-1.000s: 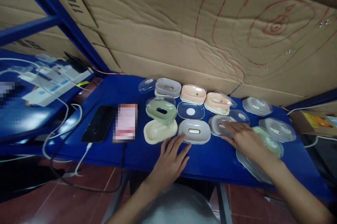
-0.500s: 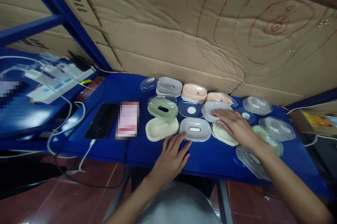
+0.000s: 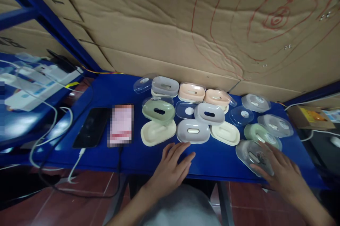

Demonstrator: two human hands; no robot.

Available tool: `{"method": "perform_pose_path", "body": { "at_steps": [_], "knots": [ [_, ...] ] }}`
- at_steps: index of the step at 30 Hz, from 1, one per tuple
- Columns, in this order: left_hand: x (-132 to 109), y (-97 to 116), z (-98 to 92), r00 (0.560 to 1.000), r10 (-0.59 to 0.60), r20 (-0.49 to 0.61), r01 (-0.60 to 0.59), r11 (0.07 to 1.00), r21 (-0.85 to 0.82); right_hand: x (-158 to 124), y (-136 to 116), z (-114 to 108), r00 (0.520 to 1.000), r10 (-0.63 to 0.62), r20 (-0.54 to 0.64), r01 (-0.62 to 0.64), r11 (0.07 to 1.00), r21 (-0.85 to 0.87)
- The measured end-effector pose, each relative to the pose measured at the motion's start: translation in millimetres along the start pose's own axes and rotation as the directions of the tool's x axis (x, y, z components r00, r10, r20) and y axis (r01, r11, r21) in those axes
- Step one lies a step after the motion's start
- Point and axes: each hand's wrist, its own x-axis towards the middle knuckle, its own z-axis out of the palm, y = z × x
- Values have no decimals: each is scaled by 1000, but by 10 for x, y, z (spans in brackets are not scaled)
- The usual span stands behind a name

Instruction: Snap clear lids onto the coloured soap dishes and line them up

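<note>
My left hand [image 3: 172, 167] hovers low at the table's front, fingers spread and holding nothing, just in front of a grey soap dish [image 3: 183, 136]. On the right, my right hand [image 3: 283, 169] has its fingers apart over a grey soap dish with a clear lid [image 3: 248, 153]; whether it touches the lid I cannot tell. A lidded green soap dish [image 3: 252, 132] lies just behind. In the middle, a grey slotted tray [image 3: 209, 107] sits between a clear lid [image 3: 183, 109] and a cream base [image 3: 225, 134]. Another cream base [image 3: 158, 133] lies left, below a green tray [image 3: 158, 105].
Peach soap dishes [image 3: 191, 89] line the cardboard wall [image 3: 148, 24]. More lidded grey dishes [image 3: 275, 125] stand at the right. On the left lie a black phone [image 3: 91, 126], a second phone with a lit screen [image 3: 121, 125], cables and a power strip [image 3: 39, 89].
My right hand has let go of the grey slotted tray and moved right and toward me, over the lidded grey dish. My left hand stays almost in place. The view has shifted slightly.
</note>
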Motion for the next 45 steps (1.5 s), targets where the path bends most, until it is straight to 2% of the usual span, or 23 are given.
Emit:
{"method": "perform_pose_path", "body": {
  "at_steps": [2,5,7,9,11,14,16,17,19,21,23,26,28,30,31,33,35,38,41,45],
  "knots": [
    [29,83,21,998,51,40,-49,996,-68,-231,-68,144,1000,26,-9,-25,995,94],
    [67,278,118,982,138,128,-109,971,-214,-391,-345,251,999,34,-38,-26,980,195],
    [66,428,226,975,124,185,-51,934,-353,-426,-563,260,998,25,-61,-11,976,219],
    [49,553,352,966,45,253,93,858,-505,-439,-770,251,997,21,-80,0,967,256],
    [38,629,465,952,-50,302,243,726,-643,-439,-966,251,996,32,-86,-3,946,323],
    [65,648,542,930,-150,336,367,438,-820,-412,-1240,290,995,26,-96,22,885,464],
    [98,627,516,916,-182,358,393,232,-890,-360,-1375,327,995,-14,-104,70,826,559],
    [109,614,487,911,-196,362,394,160,-905,-314,-1415,340,993,-29,-118,95,793,602],
    [115,594,416,908,-232,349,379,99,-920,-166,-1428,349,988,-8,-154,109,739,665],
    [100,577,354,903,-279,325,365,102,-925,80,-1359,333,978,62,-197,89,737,670],
    [81,557,309,890,-340,303,357,109,-928,412,-1242,307,967,106,-233,60,791,609],
    [72,513,251,856,-434,280,365,125,-922,931,-1091,268,973,55,-226,61,877,476],
    [89,479,204,833,-488,261,366,132,-921,1164,-1081,229,979,13,-203,80,894,441],
    [128,443,148,807,-543,234,348,117,-930,1254,-1174,167,974,-91,-207,184,850,494],
    [157,424,119,793,-569,218,331,102,-938,1254,-1253,129,961,-187,-204,270,799,538],
    [227,375,56,767,-613,191,293,70,-954,1204,-1446,54,891,-412,-188,433,651,624],
    [310,314,-8,756,-633,168,269,66,-961,1146,-1629,-4,833,-525,-176,484,538,690],
    [443,200,-94,774,-622,123,252,123,-960,1123,-1789,-47,830,-518,-205,482,481,733],
    [589,65,-131,806,-589,64,215,189,-958,1197,-1806,-43,829,-502,-248,517,517,682],
    [812,-159,-86,820,-572,12,203,271,-941,1480,-1743,22,886,-277,-371,458,638,618]
  ]
}}
